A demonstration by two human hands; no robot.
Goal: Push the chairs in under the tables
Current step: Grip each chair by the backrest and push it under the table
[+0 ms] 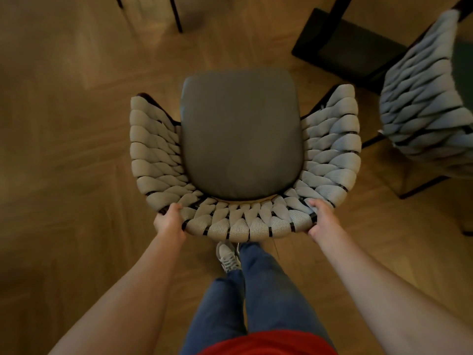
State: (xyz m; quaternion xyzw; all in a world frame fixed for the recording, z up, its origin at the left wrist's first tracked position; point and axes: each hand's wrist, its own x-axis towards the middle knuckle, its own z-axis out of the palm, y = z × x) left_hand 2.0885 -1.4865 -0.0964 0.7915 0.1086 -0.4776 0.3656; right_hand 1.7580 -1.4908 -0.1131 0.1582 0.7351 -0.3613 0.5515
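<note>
A chair (242, 134) with a grey cushioned seat and a curved back of woven pale cord stands on the wooden floor right in front of me, its seat facing away. My left hand (169, 221) grips the back's top rim at its left end. My right hand (320, 217) grips the same rim at its right end, fingers curled over the cord. A table's dark square base (350, 44) and its post stand at the upper right, beyond the chair. The tabletop itself is barely in view.
A second woven-back chair (430, 98) stands at the right, close to the table base. Thin dark furniture legs (176, 14) show at the top left. Open wooden floor lies to the left. My legs and one shoe (227, 254) are just behind the chair.
</note>
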